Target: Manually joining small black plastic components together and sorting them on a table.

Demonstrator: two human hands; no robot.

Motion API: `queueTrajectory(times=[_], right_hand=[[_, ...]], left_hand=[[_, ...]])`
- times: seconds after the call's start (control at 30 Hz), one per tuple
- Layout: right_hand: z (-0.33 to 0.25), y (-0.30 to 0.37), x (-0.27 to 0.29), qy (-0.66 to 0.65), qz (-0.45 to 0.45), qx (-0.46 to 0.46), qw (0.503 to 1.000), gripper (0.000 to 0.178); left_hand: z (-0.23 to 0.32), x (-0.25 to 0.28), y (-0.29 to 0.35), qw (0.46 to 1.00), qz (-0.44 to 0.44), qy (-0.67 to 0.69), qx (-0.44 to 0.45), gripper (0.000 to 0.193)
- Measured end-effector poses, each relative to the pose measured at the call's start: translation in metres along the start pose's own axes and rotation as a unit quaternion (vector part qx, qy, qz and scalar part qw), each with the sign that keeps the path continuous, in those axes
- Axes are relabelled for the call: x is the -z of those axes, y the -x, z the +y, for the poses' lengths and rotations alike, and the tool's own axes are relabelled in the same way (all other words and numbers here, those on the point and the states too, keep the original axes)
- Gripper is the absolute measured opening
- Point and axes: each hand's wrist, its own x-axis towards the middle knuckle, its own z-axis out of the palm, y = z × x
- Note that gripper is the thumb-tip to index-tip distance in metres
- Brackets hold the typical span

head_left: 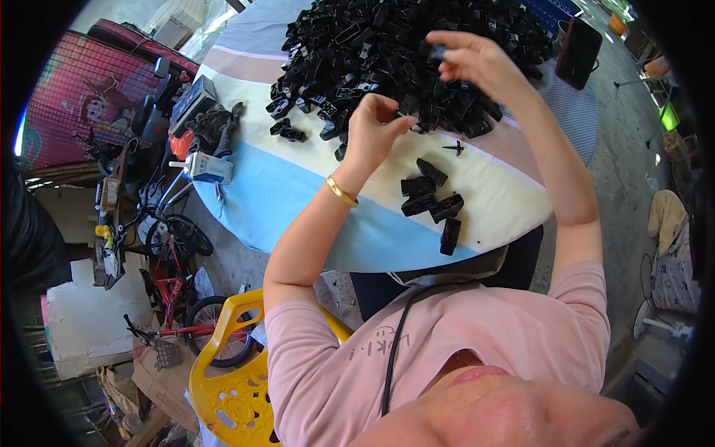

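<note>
A large heap of black plastic parts (357,45) covers the far side of the table. At the near edge of this heap, my left hand (370,138) is closed, fingers curled toward the thumb; what it holds, if anything, is hidden. My right hand (488,67) is raised over the heap, slightly blurred, with a small dark plastic piece (437,53) between its thumb and fingers. Closer to me lies a loose group of several black parts (418,204), apart from the heap. A small thin black piece (456,148) rests between that group and the heap.
The striped tablecloth (298,216) covers an oval table. A phone (579,54) stands at the right, before a blue box (550,10). A carton (210,168) and dark gloves (216,128) sit at the left edge. A yellow chair (216,365) and a red bicycle (170,302) stand left of me.
</note>
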Motion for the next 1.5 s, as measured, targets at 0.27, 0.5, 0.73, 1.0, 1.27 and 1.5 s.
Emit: queueTrajectory(times=[0.27, 0.5, 0.73, 1.0, 1.27, 1.5], right_hand=[[0.014, 0.035, -0.065, -0.128, -0.051, -0.079, 0.987, 0.033], [0.029, 0.039, -0.067, 0.055, 0.039, 0.07, 0.995, 0.029], [0.031, 0.038, -0.062, 0.278, 0.084, 0.173, 0.941, 0.02], [0.027, 0.039, -0.062, 0.317, 0.063, 0.233, 0.917, 0.023], [0.026, 0.041, -0.081, 0.471, 0.113, 0.375, 0.79, 0.028], [0.021, 0.046, -0.079, 0.441, 0.12, 0.379, 0.804, 0.03]], left_hand=[[0.014, -0.006, 0.006, 0.992, -0.016, 0.124, 0.022, 0.058], [0.022, 0.0, 0.009, 0.919, -0.024, 0.382, 0.092, 0.048], [0.015, -0.001, 0.008, 0.955, -0.003, 0.294, 0.027, 0.043], [0.017, -0.004, 0.01, 0.982, 0.027, 0.185, -0.022, 0.036], [0.019, -0.007, 0.015, 0.942, 0.035, 0.333, 0.023, 0.029], [0.023, 0.002, 0.009, 0.951, -0.04, 0.306, 0.023, 0.028]])
